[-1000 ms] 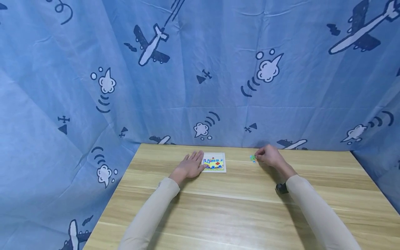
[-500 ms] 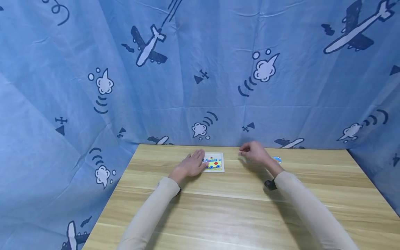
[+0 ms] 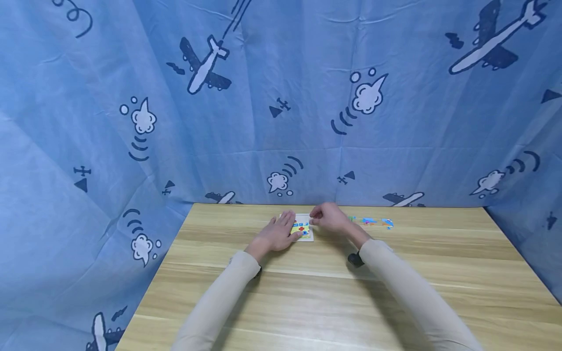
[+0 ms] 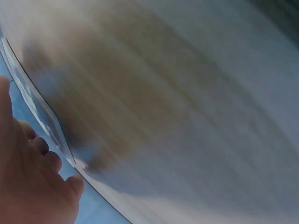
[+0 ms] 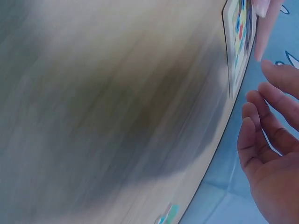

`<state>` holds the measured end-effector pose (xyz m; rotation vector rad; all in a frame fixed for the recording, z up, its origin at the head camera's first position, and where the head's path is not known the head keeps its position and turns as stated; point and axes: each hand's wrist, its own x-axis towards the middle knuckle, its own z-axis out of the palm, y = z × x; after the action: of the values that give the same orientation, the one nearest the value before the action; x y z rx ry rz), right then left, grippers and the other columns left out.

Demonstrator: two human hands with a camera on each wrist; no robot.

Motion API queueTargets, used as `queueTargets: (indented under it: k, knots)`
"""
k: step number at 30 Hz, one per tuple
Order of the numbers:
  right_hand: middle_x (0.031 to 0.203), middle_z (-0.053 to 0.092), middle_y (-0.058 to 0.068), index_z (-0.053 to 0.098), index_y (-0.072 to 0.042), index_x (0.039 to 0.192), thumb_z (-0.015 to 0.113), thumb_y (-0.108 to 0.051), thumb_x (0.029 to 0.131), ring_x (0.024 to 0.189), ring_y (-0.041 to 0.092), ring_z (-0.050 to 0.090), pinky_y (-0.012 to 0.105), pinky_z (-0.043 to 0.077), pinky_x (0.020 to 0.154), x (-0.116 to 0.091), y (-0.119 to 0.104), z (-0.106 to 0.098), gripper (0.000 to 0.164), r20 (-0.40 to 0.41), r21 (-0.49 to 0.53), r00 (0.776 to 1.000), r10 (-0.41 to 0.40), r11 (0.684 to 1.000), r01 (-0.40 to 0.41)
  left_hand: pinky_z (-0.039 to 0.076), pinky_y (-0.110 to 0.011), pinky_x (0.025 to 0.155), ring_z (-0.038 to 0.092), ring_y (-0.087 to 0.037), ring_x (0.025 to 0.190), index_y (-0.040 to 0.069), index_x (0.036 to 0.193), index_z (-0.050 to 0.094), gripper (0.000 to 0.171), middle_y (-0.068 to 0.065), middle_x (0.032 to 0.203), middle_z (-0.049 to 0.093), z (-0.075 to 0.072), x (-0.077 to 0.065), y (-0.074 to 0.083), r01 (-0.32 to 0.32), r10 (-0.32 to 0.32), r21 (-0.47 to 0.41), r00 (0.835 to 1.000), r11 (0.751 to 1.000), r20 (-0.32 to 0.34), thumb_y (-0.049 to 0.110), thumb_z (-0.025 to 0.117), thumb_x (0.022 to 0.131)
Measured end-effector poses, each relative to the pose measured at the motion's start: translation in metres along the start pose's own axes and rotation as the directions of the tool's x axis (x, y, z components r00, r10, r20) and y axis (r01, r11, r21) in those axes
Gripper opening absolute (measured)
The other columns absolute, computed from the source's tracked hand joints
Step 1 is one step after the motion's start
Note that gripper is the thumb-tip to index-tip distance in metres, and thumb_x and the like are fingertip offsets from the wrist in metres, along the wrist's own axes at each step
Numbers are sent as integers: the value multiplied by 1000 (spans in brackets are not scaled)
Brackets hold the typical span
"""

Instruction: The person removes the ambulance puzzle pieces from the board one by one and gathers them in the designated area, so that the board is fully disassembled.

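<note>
Left hand [image 3: 275,235] lies open, fingers straight, over the left part of the picture puzzle board [image 3: 303,218], probably to keep it from sliding. Board sits flat near the back edge of the table [image 3: 342,297], yellow vehicle with a red cross partly covered by that hand. Right hand [image 3: 331,218] is at the board's right edge, fingers bent with tips close together; can't tell if a small piece is between them, as neither the head nor the right wrist view shows it clearly. Off to the right, a blue-and-pink piece [image 3: 369,221] and a blue-and-orange piece [image 3: 388,223] lie apart in a rough row, with a bit of green [image 3: 351,218] beside the right forearm; likely laid there for easy right-hand reach. Upper part of the board looks pale, maybe unfilled. Patterned blue curtain [image 3: 246,126] hangs behind.
</note>
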<state>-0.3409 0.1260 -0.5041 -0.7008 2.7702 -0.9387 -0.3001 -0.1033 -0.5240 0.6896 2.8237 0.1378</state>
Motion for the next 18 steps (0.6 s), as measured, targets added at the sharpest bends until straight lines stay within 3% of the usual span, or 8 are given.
queueTargets:
  k: [9, 18]
  knots:
    - [102, 79, 13, 78, 3, 110, 75, -11, 94, 92, 20, 72, 41, 62, 89, 9, -3, 15, 21, 14, 6, 1000, -8, 1000, 8, 17, -50, 136, 9, -26, 168, 6, 169, 11, 80, -10, 179, 8, 1, 7, 5, 1, -1, 1, 1000, 1000, -16, 59, 26, 112]
    - [103, 79, 13, 79, 2, 109, 75, -1, 87, 100, 27, 73, 46, 60, 95, 15, -5, 27, 22, 24, -76, 999, -44, 996, 45, 13, -50, 137, 7, -26, 168, 7, 170, 10, 75, -9, 180, 6, 5, 9, 12, 40, -41, 35, 999, 999, 19, 54, 24, 113]
